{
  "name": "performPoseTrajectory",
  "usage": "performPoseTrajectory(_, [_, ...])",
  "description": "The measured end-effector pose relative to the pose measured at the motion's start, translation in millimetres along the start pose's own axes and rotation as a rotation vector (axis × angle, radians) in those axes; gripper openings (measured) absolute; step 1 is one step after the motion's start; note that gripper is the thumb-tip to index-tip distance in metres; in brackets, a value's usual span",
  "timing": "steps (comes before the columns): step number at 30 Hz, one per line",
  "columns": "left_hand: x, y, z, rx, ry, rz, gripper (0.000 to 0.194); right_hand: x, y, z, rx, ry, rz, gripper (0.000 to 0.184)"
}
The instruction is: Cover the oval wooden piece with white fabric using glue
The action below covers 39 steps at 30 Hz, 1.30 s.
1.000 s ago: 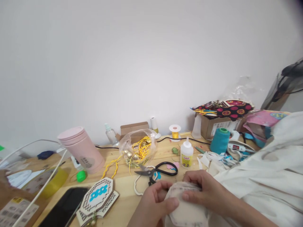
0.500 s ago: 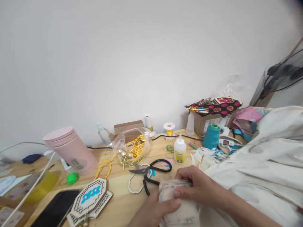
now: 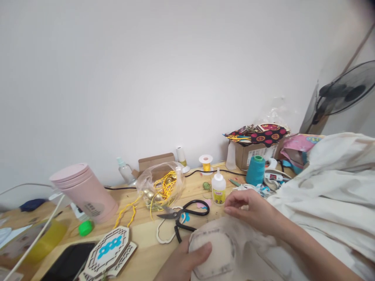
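Observation:
My left hand (image 3: 191,257) grips a cream cloth-covered pad (image 3: 218,249) with rounded edges and dark marks round its border, thumb pressed on its face. Loose cloth trails from the pad to the right. Above and right of it, my right hand (image 3: 249,208) is held in a pinch, apart from the pad; whatever lies between its fingertips is too small to make out. Just beyond the left hand are black-handled scissors (image 3: 187,210), lying over a pale scalloped ring (image 3: 165,234). A white glue bottle (image 3: 218,189) stands behind the right fingertips.
A bag of bells and yellow cord (image 3: 161,185), a pink cup (image 3: 84,193), a phone (image 3: 68,261) and octagonal wooden plaques (image 3: 109,248) lie leftward. A teal thread cone (image 3: 255,171), a filled box (image 3: 258,152) and bunched white cloth (image 3: 331,187) occupy the right.
My right hand has let go of the pad's edge and lifted away to the upper right. The left hand still holds the pad, whose face now shows more. The view has shifted right.

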State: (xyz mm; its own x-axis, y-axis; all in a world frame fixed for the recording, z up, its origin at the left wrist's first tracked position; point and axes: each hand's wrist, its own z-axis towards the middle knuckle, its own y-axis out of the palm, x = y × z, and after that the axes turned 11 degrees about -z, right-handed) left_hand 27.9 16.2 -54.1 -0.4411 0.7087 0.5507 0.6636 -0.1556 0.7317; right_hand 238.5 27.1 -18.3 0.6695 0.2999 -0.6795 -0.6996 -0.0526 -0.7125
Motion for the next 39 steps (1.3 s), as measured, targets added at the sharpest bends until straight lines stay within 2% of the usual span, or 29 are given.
performPoseTrajectory(3, [-1.4, -2.0, -1.5, -0.03, 0.001, 0.104, 0.037, -13.6, 4.1, -2.7, 0.003, -0.054, -0.077, 0.016])
performPoseTrajectory(7, [-2.0, -5.4, -2.2, -0.028, 0.021, 0.382, 0.051, -41.8, 17.4, 5.6, -0.067, -0.143, -0.252, 0.007])
performPoseTrajectory(9, [-3.1, -7.9, -1.7, 0.002, 0.034, 0.468, 0.055, -56.0, 28.4, 16.7, -0.12, -0.159, -0.366, 0.019])
performPoseTrajectory(12, [-5.5, -12.0, -0.2, 0.042, 0.036, 0.492, 0.058, -70.7, 47.9, 37.0, -0.243, -0.129, -0.556, 0.037])
performPoseTrajectory(17, [-6.8, -13.4, 1.0, 0.038, 0.037, 0.462, 0.054, -74.0, 66.9, 61.1, -0.38, -0.038, -0.729, 0.028])
performPoseTrajectory(20, [-8.0, -10.8, 0.6, 0.018, 0.041, 0.423, 0.054, -76.2, 61.3, 65.8, -0.378, -0.015, -0.727, 0.028])
performPoseTrajectory(24, [-13.3, -9.2, 1.1, 0.01, 0.016, 0.371, 0.054, -90.0, 42.5, 65.0, -0.318, 0.0, -0.702, 0.032])
performPoseTrajectory(29, [-16.2, -7.4, 0.2, -0.005, 0.0, 0.307, 0.053, -109.6, 30.9, 59.3, -0.219, -0.094, -0.596, 0.04])
performPoseTrajectory(33, [-13.2, -7.0, -1.3, -0.008, 0.025, 0.286, 0.05, -118.8, 22.6, 52.1, -0.134, -0.143, -0.43, 0.04])
performPoseTrajectory(37, [-12.9, -13.7, 2.3, 0.017, 0.052, 0.298, 0.043, -112.8, -1.5, 29.8, -0.062, -0.078, -0.212, 0.059])
performPoseTrajectory(39, [-13.8, -16.0, 4.7, 0.014, 0.067, 0.286, 0.042, -102.6, -11.4, 12.6, -0.059, -0.05, -0.105, 0.054])
